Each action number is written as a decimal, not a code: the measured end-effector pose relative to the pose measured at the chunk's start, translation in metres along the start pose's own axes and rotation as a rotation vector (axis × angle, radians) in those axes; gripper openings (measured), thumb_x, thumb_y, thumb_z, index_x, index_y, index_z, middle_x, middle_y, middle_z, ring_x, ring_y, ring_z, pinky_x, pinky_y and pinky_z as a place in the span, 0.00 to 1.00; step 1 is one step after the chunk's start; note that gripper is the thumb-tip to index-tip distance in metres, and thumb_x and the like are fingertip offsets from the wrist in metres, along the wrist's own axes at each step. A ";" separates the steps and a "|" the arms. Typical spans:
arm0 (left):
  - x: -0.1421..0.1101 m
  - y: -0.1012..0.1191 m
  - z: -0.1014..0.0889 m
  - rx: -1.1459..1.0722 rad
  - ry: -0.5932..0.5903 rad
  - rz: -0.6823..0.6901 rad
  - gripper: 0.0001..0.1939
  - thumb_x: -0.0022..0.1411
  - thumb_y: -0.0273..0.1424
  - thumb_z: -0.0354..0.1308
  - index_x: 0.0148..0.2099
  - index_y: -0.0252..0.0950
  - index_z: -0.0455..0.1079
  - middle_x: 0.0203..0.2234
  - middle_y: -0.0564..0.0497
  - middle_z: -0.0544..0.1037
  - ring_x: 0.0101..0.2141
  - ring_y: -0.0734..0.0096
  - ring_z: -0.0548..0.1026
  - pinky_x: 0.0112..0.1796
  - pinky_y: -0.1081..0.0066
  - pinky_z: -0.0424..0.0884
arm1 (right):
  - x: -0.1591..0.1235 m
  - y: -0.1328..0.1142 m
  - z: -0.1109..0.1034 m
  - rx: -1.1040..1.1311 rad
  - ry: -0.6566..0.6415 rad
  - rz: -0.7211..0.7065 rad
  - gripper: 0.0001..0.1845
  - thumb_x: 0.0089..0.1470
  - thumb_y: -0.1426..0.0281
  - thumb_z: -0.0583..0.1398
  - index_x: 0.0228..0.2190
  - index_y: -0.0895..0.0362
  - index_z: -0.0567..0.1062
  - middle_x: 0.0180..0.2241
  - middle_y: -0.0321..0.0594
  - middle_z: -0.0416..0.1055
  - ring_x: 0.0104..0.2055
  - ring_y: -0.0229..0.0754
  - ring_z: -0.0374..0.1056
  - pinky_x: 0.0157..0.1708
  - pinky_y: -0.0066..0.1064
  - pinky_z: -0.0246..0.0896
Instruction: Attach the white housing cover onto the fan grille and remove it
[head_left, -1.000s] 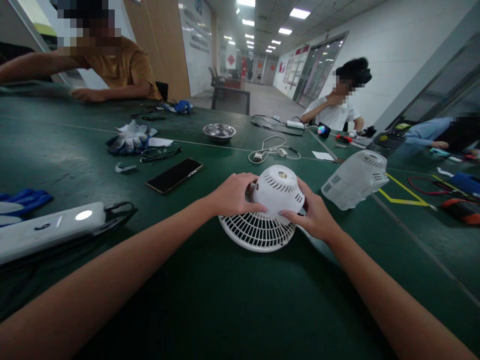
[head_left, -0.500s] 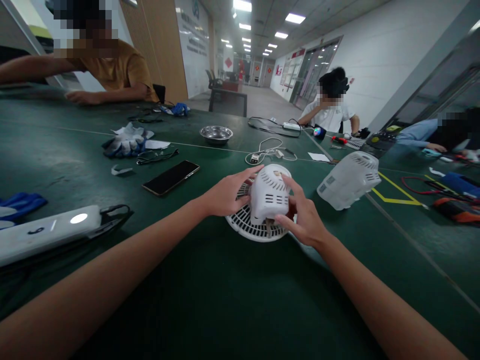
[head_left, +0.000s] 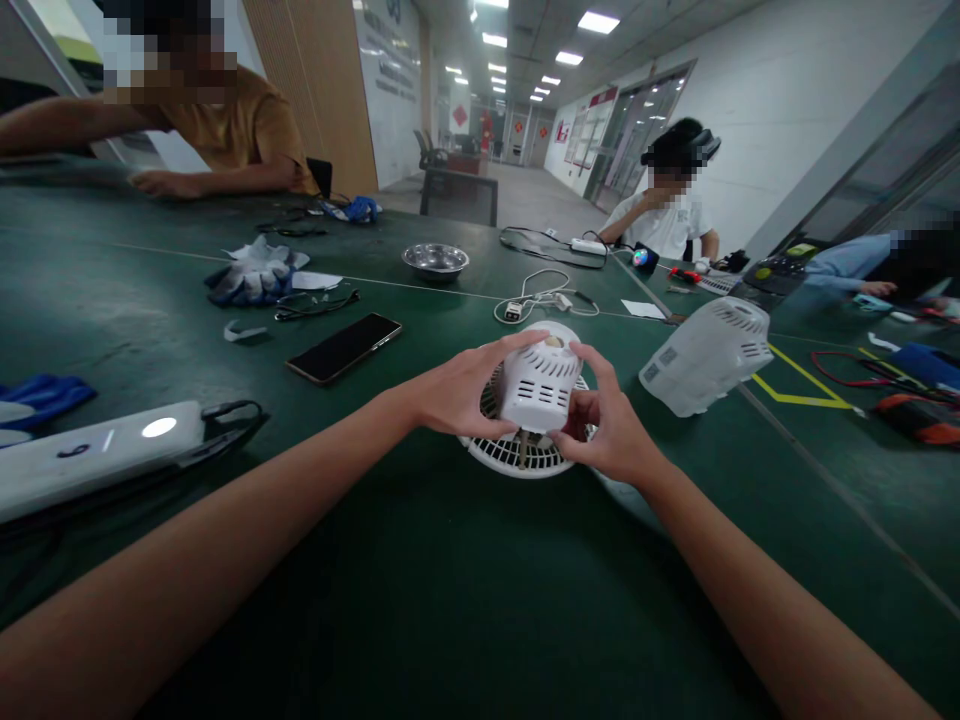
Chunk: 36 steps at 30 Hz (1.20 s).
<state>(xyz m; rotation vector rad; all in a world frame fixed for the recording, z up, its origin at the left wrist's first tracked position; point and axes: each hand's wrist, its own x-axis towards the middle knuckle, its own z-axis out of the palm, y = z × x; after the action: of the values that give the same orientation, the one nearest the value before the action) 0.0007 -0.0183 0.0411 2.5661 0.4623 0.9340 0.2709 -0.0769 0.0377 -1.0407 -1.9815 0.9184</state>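
A white vented fan motor housing [head_left: 541, 388] sits over a round fan grille [head_left: 517, 460], which lies on the green table. My left hand [head_left: 469, 388] grips the housing's left side, thumb low and fingers near its top. From the right, my right hand [head_left: 606, 425] holds the same housing, with its index finger at the top and thumb at the lower edge. Between housing and grille a slim brownish part shows; the rest of the inside is hidden. To the right, a second, translucent white plastic casing [head_left: 701, 360] rests on the table.
Left of the fan lie a phone [head_left: 345, 348], grey-blue gloves [head_left: 251, 272] and a white device [head_left: 112, 460]. Beyond stand a metal bowl [head_left: 435, 262] and a coiled white cable [head_left: 544, 298]. An orange-black tool [head_left: 919, 418] is at right. Several people sit around the table.
Both hands have shifted on the housing, and the left thumb now sits at its lower edge. The housing has turned and tilted slightly, showing more of the gap above the grille.
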 end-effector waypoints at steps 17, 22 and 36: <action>-0.002 -0.004 0.000 0.009 0.028 -0.022 0.54 0.54 0.42 0.73 0.75 0.44 0.47 0.70 0.35 0.63 0.63 0.36 0.69 0.61 0.42 0.68 | 0.004 -0.006 -0.001 -0.052 -0.014 0.029 0.54 0.49 0.68 0.71 0.70 0.46 0.50 0.30 0.30 0.73 0.26 0.42 0.72 0.26 0.35 0.72; -0.005 -0.006 0.001 0.029 0.014 -0.055 0.57 0.54 0.48 0.74 0.76 0.45 0.46 0.69 0.35 0.64 0.64 0.36 0.69 0.61 0.41 0.68 | 0.003 -0.007 -0.002 -0.110 -0.028 0.010 0.54 0.50 0.67 0.70 0.69 0.45 0.49 0.31 0.31 0.75 0.27 0.43 0.73 0.27 0.36 0.71; -0.006 -0.005 0.013 0.146 0.084 -0.244 0.48 0.66 0.56 0.61 0.78 0.44 0.47 0.66 0.39 0.69 0.60 0.47 0.73 0.62 0.45 0.66 | 0.002 0.009 -0.001 -0.475 0.341 -0.135 0.50 0.54 0.60 0.65 0.72 0.47 0.52 0.70 0.52 0.61 0.62 0.65 0.67 0.58 0.60 0.67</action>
<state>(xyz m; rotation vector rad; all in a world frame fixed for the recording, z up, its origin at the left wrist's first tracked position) 0.0039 -0.0198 0.0262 2.5284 0.8755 0.9527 0.2744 -0.0712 0.0308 -1.2059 -1.9839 0.1748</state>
